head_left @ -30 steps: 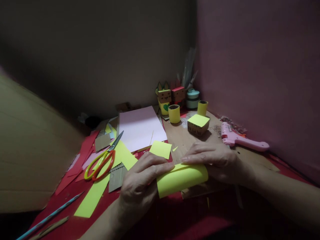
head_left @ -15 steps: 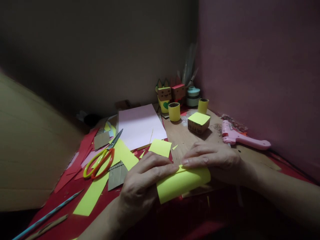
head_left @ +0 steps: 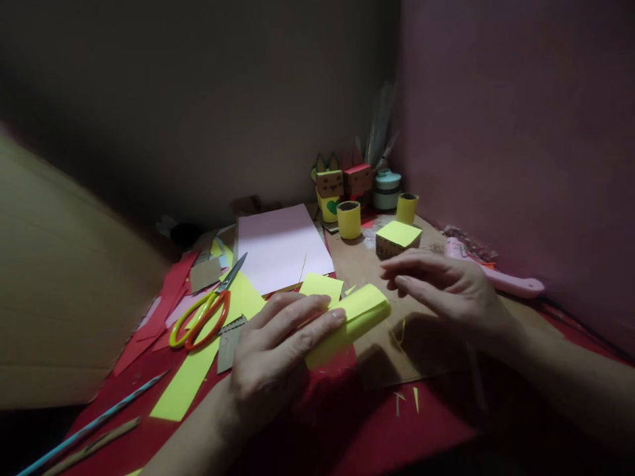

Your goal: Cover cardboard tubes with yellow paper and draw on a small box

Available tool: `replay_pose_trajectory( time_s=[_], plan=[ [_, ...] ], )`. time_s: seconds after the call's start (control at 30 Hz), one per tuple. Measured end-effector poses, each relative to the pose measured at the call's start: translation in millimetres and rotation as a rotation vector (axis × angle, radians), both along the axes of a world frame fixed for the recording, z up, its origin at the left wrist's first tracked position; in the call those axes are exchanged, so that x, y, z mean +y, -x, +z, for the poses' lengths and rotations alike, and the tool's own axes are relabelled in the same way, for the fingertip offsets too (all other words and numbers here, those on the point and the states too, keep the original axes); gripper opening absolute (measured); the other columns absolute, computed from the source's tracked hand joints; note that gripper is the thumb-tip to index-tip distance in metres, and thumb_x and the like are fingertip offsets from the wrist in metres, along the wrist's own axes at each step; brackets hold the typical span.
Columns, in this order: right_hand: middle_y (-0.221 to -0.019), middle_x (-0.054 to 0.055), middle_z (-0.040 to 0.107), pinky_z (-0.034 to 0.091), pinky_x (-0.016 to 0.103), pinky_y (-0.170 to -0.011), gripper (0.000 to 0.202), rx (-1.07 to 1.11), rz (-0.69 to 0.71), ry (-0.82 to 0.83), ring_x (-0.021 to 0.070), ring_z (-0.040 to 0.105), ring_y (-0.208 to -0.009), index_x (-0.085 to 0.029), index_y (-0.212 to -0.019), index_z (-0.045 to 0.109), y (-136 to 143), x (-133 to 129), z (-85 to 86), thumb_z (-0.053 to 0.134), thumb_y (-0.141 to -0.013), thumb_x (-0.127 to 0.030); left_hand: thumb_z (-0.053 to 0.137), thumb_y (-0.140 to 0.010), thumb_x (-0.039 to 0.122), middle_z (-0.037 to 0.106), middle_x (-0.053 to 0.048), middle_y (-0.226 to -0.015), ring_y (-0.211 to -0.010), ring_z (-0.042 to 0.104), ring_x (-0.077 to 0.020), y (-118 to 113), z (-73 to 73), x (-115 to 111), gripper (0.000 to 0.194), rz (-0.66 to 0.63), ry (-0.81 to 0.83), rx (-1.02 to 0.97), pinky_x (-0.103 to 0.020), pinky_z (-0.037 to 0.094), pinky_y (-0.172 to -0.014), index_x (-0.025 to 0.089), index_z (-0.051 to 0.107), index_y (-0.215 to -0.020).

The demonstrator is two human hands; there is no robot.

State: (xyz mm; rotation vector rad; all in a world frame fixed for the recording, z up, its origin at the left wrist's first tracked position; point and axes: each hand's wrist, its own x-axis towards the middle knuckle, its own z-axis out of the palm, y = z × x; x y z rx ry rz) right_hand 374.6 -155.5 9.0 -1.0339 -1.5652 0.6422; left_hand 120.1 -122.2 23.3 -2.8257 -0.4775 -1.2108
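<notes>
A rolled piece of yellow paper (head_left: 364,307) lies in my left hand (head_left: 285,354), whose fingers press along its upper side. One flap of the roll overlaps its top, and its left end is partly covered by my fingers. My right hand (head_left: 441,291) hovers to the right of the roll, apart from it, with fingers stretched and nothing in them. Just beyond that hand sits a small cardboard box (head_left: 398,241) with a yellow top. A flat yellow paper square (head_left: 321,285) rests behind my left fingers.
Scissors (head_left: 206,314) lie on paper scraps at left, beside a stack of pale pink paper (head_left: 282,248). Two yellow-wrapped tubes (head_left: 349,221) and two small cardboard figures (head_left: 330,188) stand at the back. A pink glue gun (head_left: 516,281) rests at right; a blue striped stick (head_left: 94,423) is front left.
My right hand has let go of the yellow paper and lifted away to the right. The roll has tilted, its right end now higher, and stays in my left hand.
</notes>
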Motion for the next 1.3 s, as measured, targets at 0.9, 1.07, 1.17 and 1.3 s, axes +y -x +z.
replay_pose_trajectory(
  time_s=[0.9,1.07,1.17,1.3],
  plan=[
    [-0.075,0.002,0.061,0.048,0.032,-0.072,0.01,0.028,0.125,0.129,0.0173,0.058,-0.077,-0.023,-0.073,0.074,36,23,13.5,0.066,-0.079,-0.023,0.069,-0.075,0.023,0.067,-0.005,-0.1,-0.097,0.059,-0.0185,-10,-4.8,14,0.017,0.124,1.218,-0.588,-0.03,0.046,-0.087,0.02,0.075,-0.092],
    [-0.088,0.003,0.067,0.051,0.034,-0.078,0.021,0.28,0.165,0.31,0.0186,0.062,-0.084,-0.019,-0.091,0.073,50,17,10.2,0.075,-0.07,-0.024,0.073,-0.072,0.022,0.063,-0.001,-0.095,-0.096,0.056,-0.0147,-13,-7.2,8,0.015,0.16,1.129,-0.593,-0.026,0.042,-0.091,0.022,0.076,-0.087],
    [-0.091,0.003,0.067,0.049,0.034,-0.081,0.021,0.294,0.097,0.284,0.0183,0.062,-0.086,-0.018,-0.091,0.073,56,15,9.3,0.074,-0.07,-0.021,0.074,-0.072,0.024,0.059,-0.001,-0.091,-0.093,0.055,-0.0153,-14,-8.9,5,0.016,0.163,1.093,-0.575,-0.026,0.041,-0.088,0.021,0.076,-0.087],
    [-0.096,0.003,0.064,0.046,0.034,-0.085,0.016,0.255,0.051,0.192,0.0187,0.059,-0.092,-0.022,-0.088,0.075,57,14,5.0,0.074,-0.072,-0.023,0.074,-0.073,0.027,0.061,-0.002,-0.097,-0.098,0.054,-0.0185,-16,-11.7,5,0.021,0.154,1.096,-0.528,-0.031,0.038,-0.092,0.022,0.074,-0.094]
  ],
)
